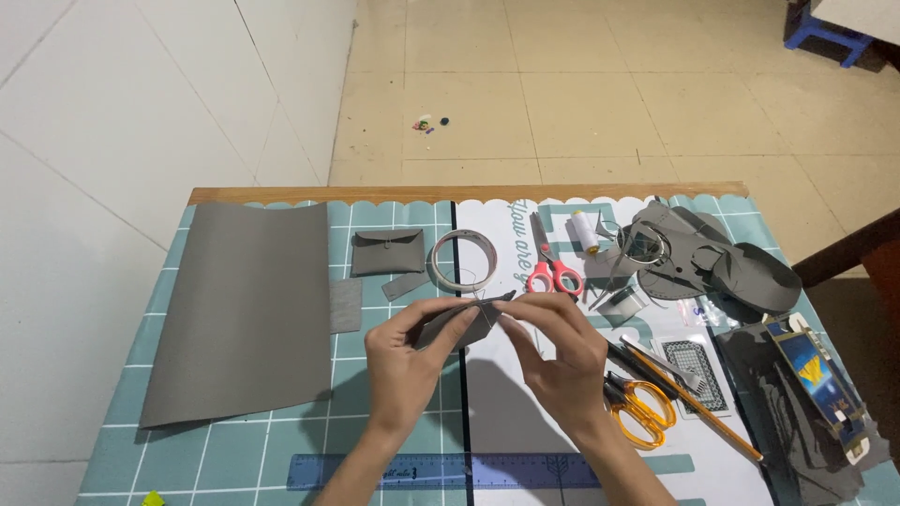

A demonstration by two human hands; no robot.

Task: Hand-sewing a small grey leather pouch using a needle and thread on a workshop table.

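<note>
Left hand (405,361) and right hand (560,351) are both pinching a small folded grey leather piece (466,323), mid-frame above the surface (234,450).

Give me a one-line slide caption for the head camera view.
Both hands pinch a small grey folded piece above a craft table.

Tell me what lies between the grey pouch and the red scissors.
The tape roll lies between the grey pouch and the red scissors, flat on the mat, as the head view shows.
</note>
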